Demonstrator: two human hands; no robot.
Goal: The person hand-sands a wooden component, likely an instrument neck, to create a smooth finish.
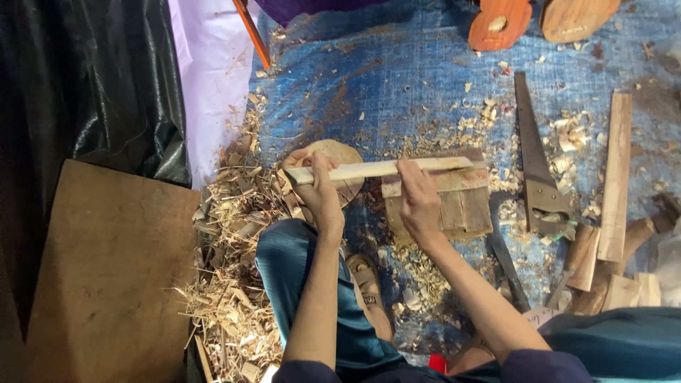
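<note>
Wooden stick (386,169) lies level, gripped by left hand (320,190) and right hand (418,198).

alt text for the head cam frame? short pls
Seen from above, a person's left hand and right hand grip a pale wooden stick held level over a wooden block. A handsaw, wood shavings and offcuts lie around on a blue tarp.

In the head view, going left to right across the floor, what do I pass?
Brown board → pile of wood shavings → left hand → right hand → handsaw → long wooden plank.
</note>
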